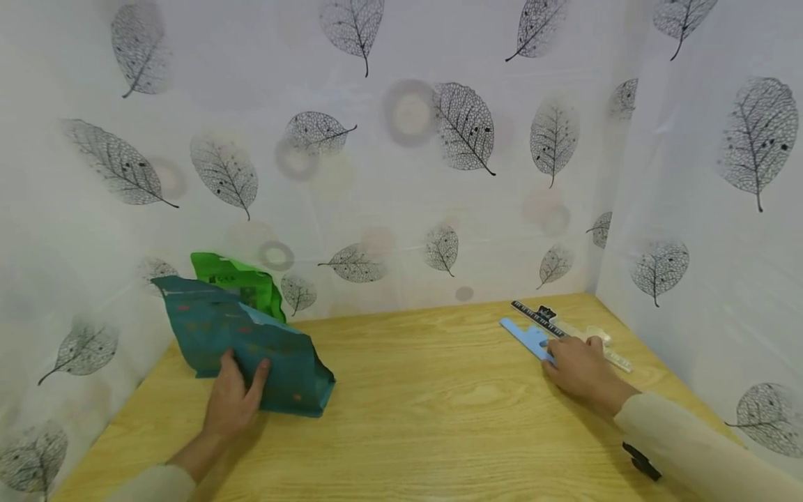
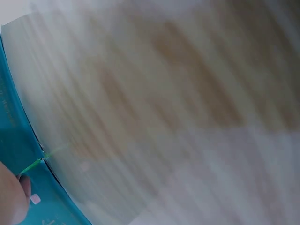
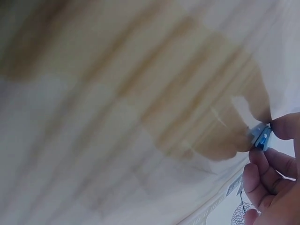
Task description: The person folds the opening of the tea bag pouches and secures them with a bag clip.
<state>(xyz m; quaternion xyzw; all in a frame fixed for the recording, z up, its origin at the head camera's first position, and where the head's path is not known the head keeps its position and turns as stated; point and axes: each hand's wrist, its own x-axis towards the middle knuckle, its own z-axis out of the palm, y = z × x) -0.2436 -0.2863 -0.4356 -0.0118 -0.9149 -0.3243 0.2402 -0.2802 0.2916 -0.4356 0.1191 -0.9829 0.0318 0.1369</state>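
At the left, my left hand holds a teal bag low on its front, with thumb and a finger spread over its surface. In the left wrist view a fingertip lies against the teal side. Behind it stands a bright green bag, partly hidden. On the right, my right hand pinches a light blue bar clip between thumb and fingers, as the right wrist view shows with the clip end-on.
Beyond the blue clip lies a clip with a piano-key pattern, and a clear clip is beside my right hand. A dark object shows below the right sleeve. Leaf-printed white sheeting walls the wooden table at back and sides.
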